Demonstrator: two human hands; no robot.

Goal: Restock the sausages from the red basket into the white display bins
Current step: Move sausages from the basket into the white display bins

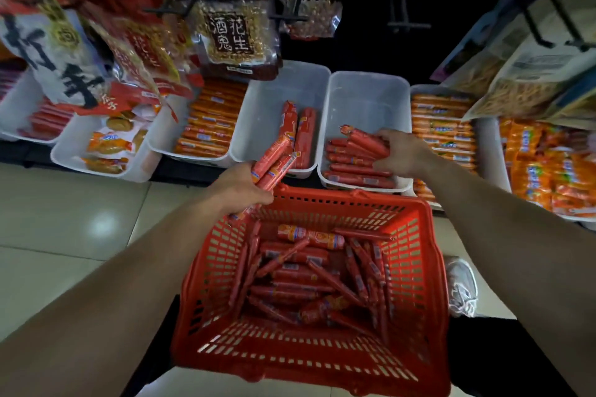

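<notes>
A red basket (416, 267) sits on the floor below me with several red sausages (300, 271) loose inside. My left hand (240, 188) hovers over the basket's far left corner, shut on two thick sausages (274, 164) that point toward the middle white bin (264, 113), where two thick sausages (298, 135) lie. My right hand (398, 153) is inside the neighbouring white bin (364, 93), shut on a bunch of thin sausages (364, 140) above a layer of thin sausages (358, 167).
More white bins line the shelf: orange sausages (209, 129) to the left, snack packs (108, 145) further left, orange sausages (442, 126) and orange packs (548, 164) to the right. Peanut bags (232, 39) hang on hooks above. A white shoe (461, 287) stands beside the basket on the tiled floor.
</notes>
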